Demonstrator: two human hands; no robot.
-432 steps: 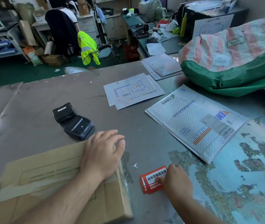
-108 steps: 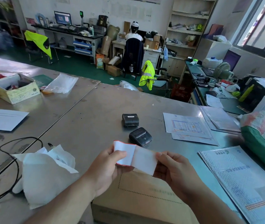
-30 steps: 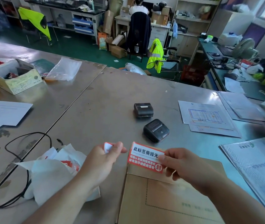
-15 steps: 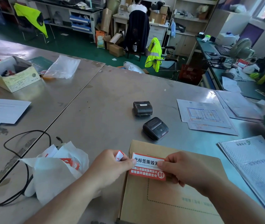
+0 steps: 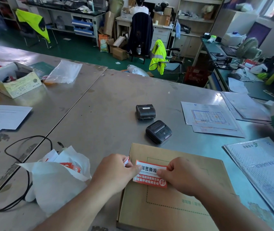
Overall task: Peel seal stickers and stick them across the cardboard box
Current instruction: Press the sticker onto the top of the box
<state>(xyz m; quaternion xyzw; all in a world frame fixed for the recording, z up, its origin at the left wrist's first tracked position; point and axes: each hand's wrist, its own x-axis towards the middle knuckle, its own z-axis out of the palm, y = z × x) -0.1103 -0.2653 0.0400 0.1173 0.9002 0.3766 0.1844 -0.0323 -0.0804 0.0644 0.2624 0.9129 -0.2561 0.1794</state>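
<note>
Seal sticker (image 5: pixel 148 179) on box (image 5: pixel 174 207), scrap (image 5: pixel 127 161) beside

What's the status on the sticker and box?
Left hand pinches backing, touches sticker. Right hand pinches sticker. Sticker over box, near its left edge. Nothing blocking.

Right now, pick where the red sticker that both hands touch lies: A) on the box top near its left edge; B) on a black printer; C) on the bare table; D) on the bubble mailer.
A: the sticker lies on the box top by its left edge, with the left hand, which also pinches a backing scrap, and the right hand at its ends.
</note>
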